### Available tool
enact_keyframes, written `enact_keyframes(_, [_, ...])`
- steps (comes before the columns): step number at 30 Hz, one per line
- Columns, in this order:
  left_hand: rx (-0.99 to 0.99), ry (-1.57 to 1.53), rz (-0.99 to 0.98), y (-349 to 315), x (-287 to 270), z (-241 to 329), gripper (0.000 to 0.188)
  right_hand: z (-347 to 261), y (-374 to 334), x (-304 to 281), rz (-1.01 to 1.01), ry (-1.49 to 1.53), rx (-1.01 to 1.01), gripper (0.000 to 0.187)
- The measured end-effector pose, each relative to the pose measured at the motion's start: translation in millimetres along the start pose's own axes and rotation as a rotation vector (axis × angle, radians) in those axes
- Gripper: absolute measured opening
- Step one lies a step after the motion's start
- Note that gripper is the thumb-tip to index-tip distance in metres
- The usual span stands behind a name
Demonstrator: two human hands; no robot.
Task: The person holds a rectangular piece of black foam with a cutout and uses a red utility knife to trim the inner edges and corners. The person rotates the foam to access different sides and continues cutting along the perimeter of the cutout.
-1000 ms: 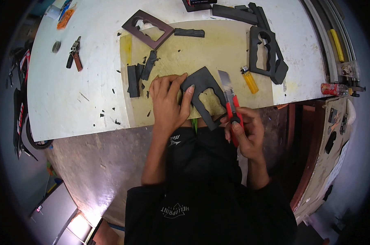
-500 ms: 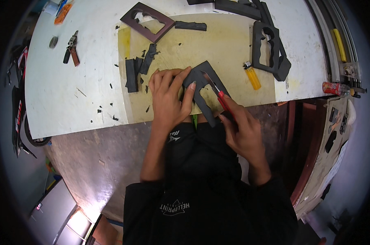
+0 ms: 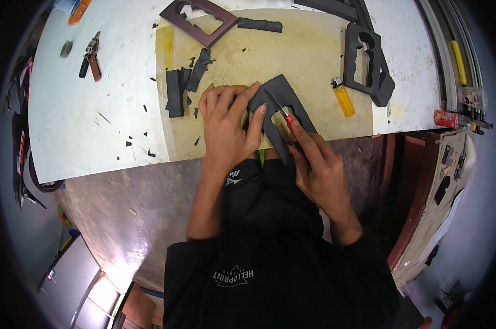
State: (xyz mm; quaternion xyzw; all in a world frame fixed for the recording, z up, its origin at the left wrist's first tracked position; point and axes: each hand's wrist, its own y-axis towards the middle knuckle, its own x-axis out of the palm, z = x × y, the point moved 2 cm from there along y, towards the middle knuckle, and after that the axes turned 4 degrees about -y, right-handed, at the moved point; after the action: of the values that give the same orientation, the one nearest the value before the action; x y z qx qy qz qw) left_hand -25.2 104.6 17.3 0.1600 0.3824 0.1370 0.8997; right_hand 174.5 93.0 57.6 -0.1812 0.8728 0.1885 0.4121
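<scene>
A dark grey foam-like frame (image 3: pixel 282 86) with a wavy cut-out lies at the table's near edge, one end jutting past it toward my lap. My left hand (image 3: pixel 226 129) is closed on its left side, thumb and fingers pressing it down. In my right hand (image 3: pixel 323 170) is a slim knife with a red handle (image 3: pixel 290 119). Its blade points up and left and lies over the frame, beside the upper end of the cut-out. How deep the tip goes cannot be seen.
A yellowish mat (image 3: pixel 226 60) covers the table's middle. Around it lie dark offcut strips (image 3: pixel 175 93), a maroon frame (image 3: pixel 207 38), another dark frame (image 3: pixel 360 82), a yellow lighter (image 3: pixel 344 101) and keys (image 3: pixel 92 57). Metal rails (image 3: pixel 442 49) run along the right side.
The knife and my right hand have shifted slightly left and toward the upper end of the cut-out. My left hand keeps its hold on the frame. The whole view has tilted slightly.
</scene>
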Motion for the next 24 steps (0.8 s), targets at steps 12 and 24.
enact_keyframes(12, [0.000, 0.000, -0.003, 0.8, -0.3, 0.0, 0.037, 1.9, -2.2, 3.5, -0.002, -0.024, -0.013, 0.059])
enact_keyframes(24, [0.016, -0.006, -0.016, 2.4, -0.9, 0.1, 0.037, 3.6, -1.7, 3.0, -0.050, -0.148, -0.063, 0.066])
